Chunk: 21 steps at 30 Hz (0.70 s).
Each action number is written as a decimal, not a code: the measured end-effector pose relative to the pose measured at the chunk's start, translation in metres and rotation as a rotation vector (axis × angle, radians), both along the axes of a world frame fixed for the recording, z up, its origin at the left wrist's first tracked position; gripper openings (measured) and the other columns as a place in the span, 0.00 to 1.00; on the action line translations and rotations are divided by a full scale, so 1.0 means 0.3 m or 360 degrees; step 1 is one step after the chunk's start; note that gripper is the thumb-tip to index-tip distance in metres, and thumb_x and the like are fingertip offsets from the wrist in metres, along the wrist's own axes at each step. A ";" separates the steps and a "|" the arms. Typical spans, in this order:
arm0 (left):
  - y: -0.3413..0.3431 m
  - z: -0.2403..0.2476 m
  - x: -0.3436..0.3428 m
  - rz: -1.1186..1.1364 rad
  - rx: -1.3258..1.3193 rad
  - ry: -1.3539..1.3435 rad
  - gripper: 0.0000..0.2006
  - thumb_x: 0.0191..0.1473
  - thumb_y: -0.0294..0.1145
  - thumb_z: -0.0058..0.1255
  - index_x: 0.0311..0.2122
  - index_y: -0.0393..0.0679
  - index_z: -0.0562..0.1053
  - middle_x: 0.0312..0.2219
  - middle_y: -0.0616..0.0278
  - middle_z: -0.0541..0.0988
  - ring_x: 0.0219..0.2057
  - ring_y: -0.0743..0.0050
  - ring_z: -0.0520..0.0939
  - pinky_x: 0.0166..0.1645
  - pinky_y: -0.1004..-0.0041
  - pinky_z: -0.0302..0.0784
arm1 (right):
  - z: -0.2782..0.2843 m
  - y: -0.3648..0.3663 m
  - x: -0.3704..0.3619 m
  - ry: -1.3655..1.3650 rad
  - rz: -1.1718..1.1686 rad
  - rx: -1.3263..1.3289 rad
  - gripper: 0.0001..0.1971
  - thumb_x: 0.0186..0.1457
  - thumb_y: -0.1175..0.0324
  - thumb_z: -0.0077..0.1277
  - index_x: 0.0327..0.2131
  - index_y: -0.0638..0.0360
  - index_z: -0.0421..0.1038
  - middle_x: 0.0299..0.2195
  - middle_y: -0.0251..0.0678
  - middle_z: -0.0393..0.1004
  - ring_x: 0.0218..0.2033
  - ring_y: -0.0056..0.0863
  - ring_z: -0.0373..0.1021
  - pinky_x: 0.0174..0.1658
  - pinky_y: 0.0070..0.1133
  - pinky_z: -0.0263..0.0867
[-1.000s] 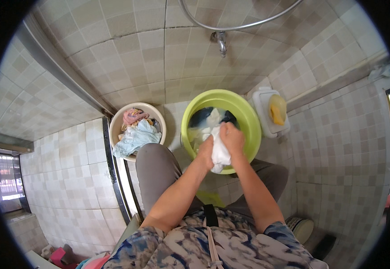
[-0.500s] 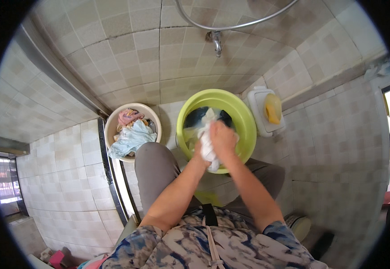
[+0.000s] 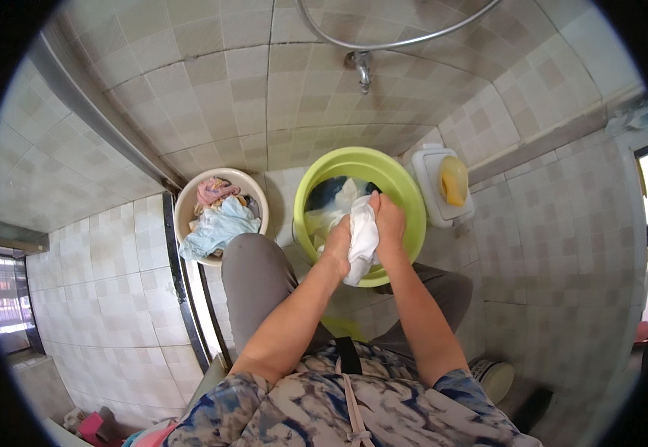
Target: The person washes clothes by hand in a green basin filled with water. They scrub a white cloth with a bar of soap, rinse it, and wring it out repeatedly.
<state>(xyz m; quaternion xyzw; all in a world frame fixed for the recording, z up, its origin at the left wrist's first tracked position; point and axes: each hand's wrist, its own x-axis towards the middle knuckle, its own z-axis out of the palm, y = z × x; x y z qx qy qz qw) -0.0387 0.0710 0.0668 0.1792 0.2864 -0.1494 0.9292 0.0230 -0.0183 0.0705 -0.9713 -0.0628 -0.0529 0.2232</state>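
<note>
Bunched white cloth is gripped between my two hands over the near part of a lime-green tub. My left hand is closed on the cloth's left side, and my right hand clasps it from the right. One end of the cloth hangs down at the tub's near rim. Inside the tub, dark laundry and pale laundry lie in cloudy water. The cloth partly hides my fingertips.
At the left stands a beige basin heaped with pink and light-blue clothes. Right of the tub is a white lidded container with a yellow bowl and yellow cloth on it. A tap juts from the tiled wall.
My hands were blurred and close together around the twisted cloth. Now they are farther apart, with the cloth fuller and more spread between them.
</note>
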 end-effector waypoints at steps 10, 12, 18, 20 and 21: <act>0.018 -0.100 0.025 0.0235 0.0230 0.0162 0.14 0.47 0.37 0.42 0.34 0.37 0.70 0.27 0.56 0.76 0.26 0.63 0.78 0.32 0.68 0.75 | -0.186 -0.072 -0.145 0.0501 -0.0176 0.0992 0.13 0.54 0.60 0.41 0.29 0.61 0.67 0.26 0.46 0.72 0.28 0.34 0.68 0.33 0.27 0.61; 0.017 -0.088 0.028 0.0261 0.0246 0.0177 0.14 0.46 0.36 0.42 0.34 0.36 0.70 0.28 0.55 0.76 0.27 0.62 0.78 0.33 0.66 0.76 | -0.230 -0.112 -0.131 0.0499 -0.0162 0.1255 0.13 0.55 0.62 0.41 0.28 0.62 0.68 0.26 0.41 0.72 0.28 0.29 0.67 0.32 0.24 0.61; 0.013 -0.053 0.023 0.0379 0.0211 0.0086 0.16 0.48 0.36 0.45 0.39 0.36 0.67 0.34 0.53 0.75 0.35 0.62 0.77 0.40 0.65 0.74 | -0.276 -0.284 -0.084 0.1060 -0.0423 0.2095 0.21 0.57 0.54 0.37 0.43 0.63 0.65 0.38 0.37 0.71 0.39 0.27 0.67 0.44 0.22 0.62; 0.044 -0.061 0.019 0.0426 0.0235 0.0108 0.17 0.49 0.36 0.45 0.42 0.37 0.66 0.37 0.54 0.74 0.38 0.63 0.76 0.42 0.65 0.73 | -0.070 -0.183 -0.134 0.1080 -0.0542 0.2129 0.25 0.58 0.50 0.33 0.46 0.64 0.62 0.42 0.37 0.68 0.41 0.28 0.66 0.46 0.23 0.61; 0.033 -0.056 0.023 0.0411 0.0288 0.0093 0.17 0.50 0.37 0.45 0.43 0.38 0.65 0.38 0.54 0.73 0.38 0.63 0.75 0.43 0.65 0.72 | -0.025 -0.181 -0.143 0.1043 -0.0552 0.2201 0.24 0.58 0.52 0.34 0.47 0.64 0.62 0.43 0.37 0.67 0.42 0.29 0.66 0.46 0.23 0.61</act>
